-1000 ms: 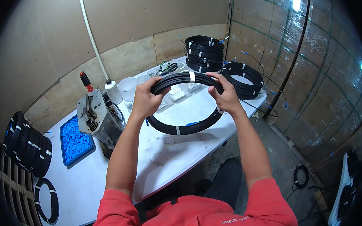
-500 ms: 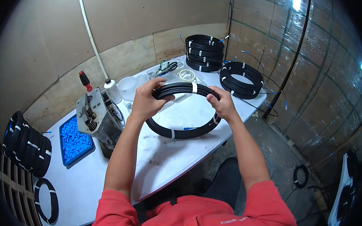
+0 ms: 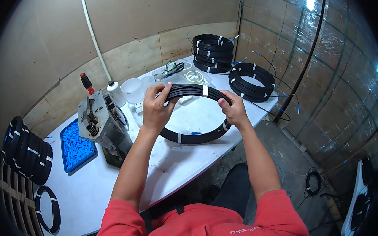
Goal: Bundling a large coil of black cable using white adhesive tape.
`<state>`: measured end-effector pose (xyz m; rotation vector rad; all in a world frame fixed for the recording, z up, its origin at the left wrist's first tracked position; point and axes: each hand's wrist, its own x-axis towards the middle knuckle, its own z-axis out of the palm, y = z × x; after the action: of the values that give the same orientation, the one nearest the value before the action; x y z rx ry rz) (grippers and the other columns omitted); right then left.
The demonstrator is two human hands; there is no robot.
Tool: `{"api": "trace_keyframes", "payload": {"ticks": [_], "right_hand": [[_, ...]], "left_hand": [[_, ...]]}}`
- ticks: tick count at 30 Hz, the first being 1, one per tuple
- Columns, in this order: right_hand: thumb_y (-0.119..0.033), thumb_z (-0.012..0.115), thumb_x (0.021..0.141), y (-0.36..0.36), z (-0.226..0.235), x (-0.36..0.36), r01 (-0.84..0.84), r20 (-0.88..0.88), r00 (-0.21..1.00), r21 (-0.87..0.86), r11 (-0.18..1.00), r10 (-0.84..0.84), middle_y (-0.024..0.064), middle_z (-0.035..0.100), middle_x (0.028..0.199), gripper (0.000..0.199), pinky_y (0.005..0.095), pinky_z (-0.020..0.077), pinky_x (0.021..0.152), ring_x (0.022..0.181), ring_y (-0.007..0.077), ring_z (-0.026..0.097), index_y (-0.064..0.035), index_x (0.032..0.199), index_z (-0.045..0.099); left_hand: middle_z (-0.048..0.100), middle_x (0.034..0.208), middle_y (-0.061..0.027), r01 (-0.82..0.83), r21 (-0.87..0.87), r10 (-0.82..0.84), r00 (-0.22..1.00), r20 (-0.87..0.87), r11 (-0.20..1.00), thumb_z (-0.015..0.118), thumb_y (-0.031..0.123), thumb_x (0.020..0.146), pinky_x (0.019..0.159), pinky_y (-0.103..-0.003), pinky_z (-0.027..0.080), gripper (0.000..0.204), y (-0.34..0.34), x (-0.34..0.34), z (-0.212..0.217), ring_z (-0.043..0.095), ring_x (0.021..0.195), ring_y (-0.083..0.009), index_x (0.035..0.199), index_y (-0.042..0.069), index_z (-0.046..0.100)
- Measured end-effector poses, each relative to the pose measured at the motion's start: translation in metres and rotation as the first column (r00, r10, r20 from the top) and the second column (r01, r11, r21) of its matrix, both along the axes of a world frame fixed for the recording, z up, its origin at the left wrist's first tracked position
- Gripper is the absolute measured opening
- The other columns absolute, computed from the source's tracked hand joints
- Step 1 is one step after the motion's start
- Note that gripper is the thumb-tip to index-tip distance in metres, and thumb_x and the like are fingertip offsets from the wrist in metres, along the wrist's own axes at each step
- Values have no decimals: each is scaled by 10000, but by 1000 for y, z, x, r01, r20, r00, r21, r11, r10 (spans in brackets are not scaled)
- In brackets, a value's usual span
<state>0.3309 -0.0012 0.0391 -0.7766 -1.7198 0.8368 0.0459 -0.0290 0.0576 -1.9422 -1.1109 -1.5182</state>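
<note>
Between my hands is a coil of black cable point(image 3: 195, 138), bound with white tape bands and held above the white table. My left hand point(image 3: 156, 107) is closed on the coil's upper left side, its fingers along the strands. At the upper right side, my right hand point(image 3: 233, 108) grips the coil with the thumb on top. One white tape band point(image 3: 205, 91) shows between the two hands. Under the coil, a small blue connector point(image 3: 198, 133) is seen through the ring.
Stacked cable coils point(image 3: 213, 54) and another coil pile point(image 3: 251, 82) with loose ends stand at the back right. To the left are a metal machine point(image 3: 104, 123), a tray of blue parts point(image 3: 78, 148), a white bottle point(image 3: 116, 94) and more coils point(image 3: 27, 151). A tape roll point(image 3: 194, 77) lies behind my hands.
My left hand has shifted slightly right along the coil and turned, with its fingers now over the strands. My right hand stays on the coil almost unmoved.
</note>
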Motion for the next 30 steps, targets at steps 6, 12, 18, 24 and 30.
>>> {"api": "trace_keyframes", "payload": {"ticks": [6,12,18,24,30], "right_hand": [[-584,707,940,0,-7,11,-13,-61,998,2,1000,13,8,660,907,648,255,472,761,826,94,561,11,1197,692],[-545,704,958,-1,-4,9,-5,-52,999,-3,1000,5,3,656,873,595,260,469,755,805,99,556,2,1192,696],[-268,759,903,-18,44,-2,87,138,981,327,941,-139,132,666,1184,504,338,536,930,1051,241,662,-87,1359,645],[-130,798,850,-16,73,-22,-110,404,913,391,914,-63,110,687,1089,578,332,537,813,906,232,652,-154,1406,642],[-33,782,843,-5,70,-20,-142,477,874,429,892,-90,93,655,922,618,356,518,698,779,238,625,-240,1410,649]], "left_hand": [[666,1058,-142,58,-85,-57,998,20,995,872,124,756,809,-442,530,439,-14,15,23,652,923,-343,1142,25,689],[666,950,-139,92,-148,-95,995,-14,985,871,128,756,792,-437,524,367,-10,9,23,641,890,-356,1031,19,653],[646,899,-137,31,-134,-39,997,-61,990,885,148,754,738,-437,510,360,-10,10,25,626,836,-349,970,15,630],[644,917,-132,4,-101,-9,999,-47,995,911,170,734,751,-429,518,395,-14,19,26,626,848,-342,967,11,635],[664,951,-127,-15,17,16,999,-45,1000,923,201,722,792,-428,528,415,-16,21,27,641,896,-339,973,9,654]]}}
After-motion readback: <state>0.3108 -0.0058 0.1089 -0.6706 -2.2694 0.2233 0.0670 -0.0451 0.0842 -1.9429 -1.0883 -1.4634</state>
